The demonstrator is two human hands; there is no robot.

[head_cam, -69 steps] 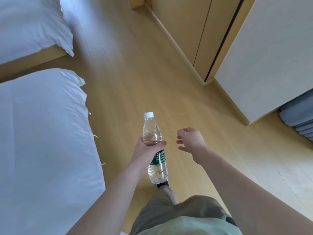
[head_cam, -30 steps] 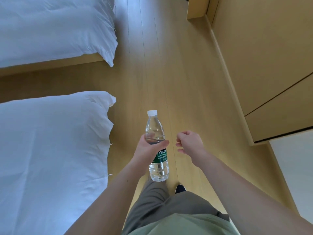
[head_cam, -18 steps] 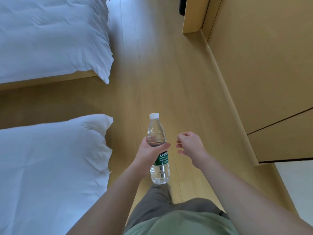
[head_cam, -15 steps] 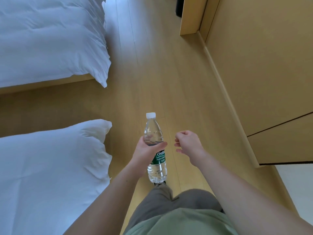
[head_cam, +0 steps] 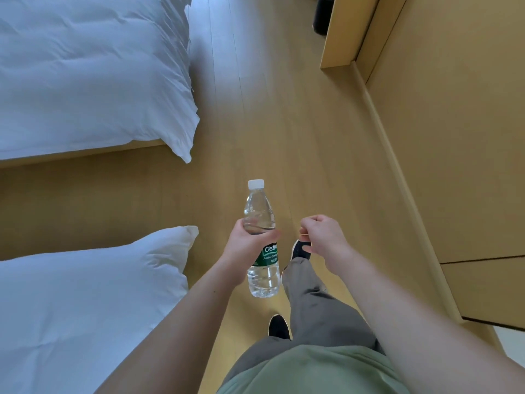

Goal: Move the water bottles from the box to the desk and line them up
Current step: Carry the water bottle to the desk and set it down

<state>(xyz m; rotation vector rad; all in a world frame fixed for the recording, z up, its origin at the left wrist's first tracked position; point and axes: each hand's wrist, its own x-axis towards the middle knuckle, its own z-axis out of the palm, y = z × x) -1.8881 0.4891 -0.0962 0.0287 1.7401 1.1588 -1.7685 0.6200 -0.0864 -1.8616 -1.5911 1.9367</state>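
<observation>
A clear water bottle point(head_cam: 260, 211) with a white cap and a green label is upright in front of me, above the wooden floor. My left hand point(head_cam: 245, 247) grips it round the middle, thumb across the front. My right hand point(head_cam: 324, 234) hangs just to the right of the bottle, its fingers loosely curled, and holds nothing. Neither the box nor the desk is in view.
Two beds with white duvets lie on the left, one near point(head_cam: 85, 302) and one farther point(head_cam: 91, 72), with a floor gap between them. Wooden wardrobe panels point(head_cam: 454, 137) run along the right. A dark bin point(head_cam: 321, 15) stands at the top. My legs and shoes show below.
I have walked forward along the aisle; the beds and the wardrobe slid toward me. The bottle stays in my left hand and my right hand keeps its pose.
</observation>
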